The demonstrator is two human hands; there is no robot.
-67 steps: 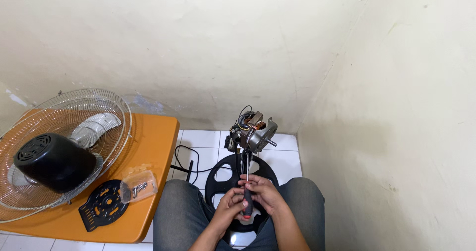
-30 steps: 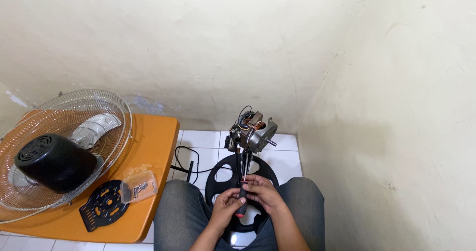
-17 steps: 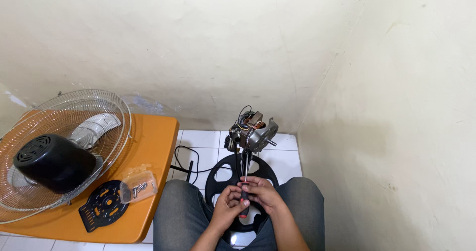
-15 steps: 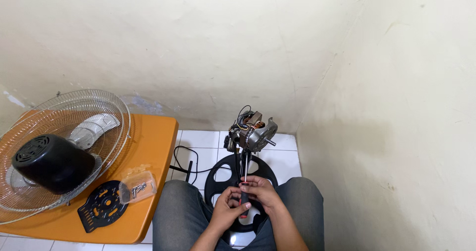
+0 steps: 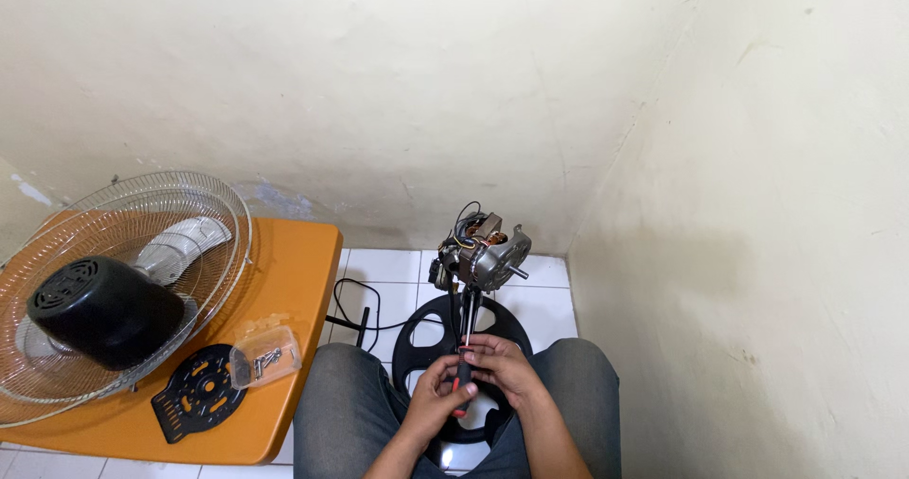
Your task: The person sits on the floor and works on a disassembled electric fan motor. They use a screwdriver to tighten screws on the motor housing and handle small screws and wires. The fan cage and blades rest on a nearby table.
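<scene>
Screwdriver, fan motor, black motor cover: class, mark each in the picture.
screwdriver [image 5: 463,373], head view, on its black-and-red handle between the hands.
fan motor [image 5: 485,255], head view, on its metal housing.
black motor cover [image 5: 106,310], head view, on its domed top.

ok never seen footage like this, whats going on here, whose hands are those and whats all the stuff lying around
The picture comes from a camera worn on a person's head, looking down, so the hands are the wearer's own. The person sits in a corner with tiled floor. The left hand and right hand together grip a screwdriver with a red and black handle, pointing up toward a bare fan motor on its stand, whose round black base sits on the floor. On the orange table to the left lie a wire fan guard, a black motor cover, a black round plate and a small clear box of screws.
</scene>
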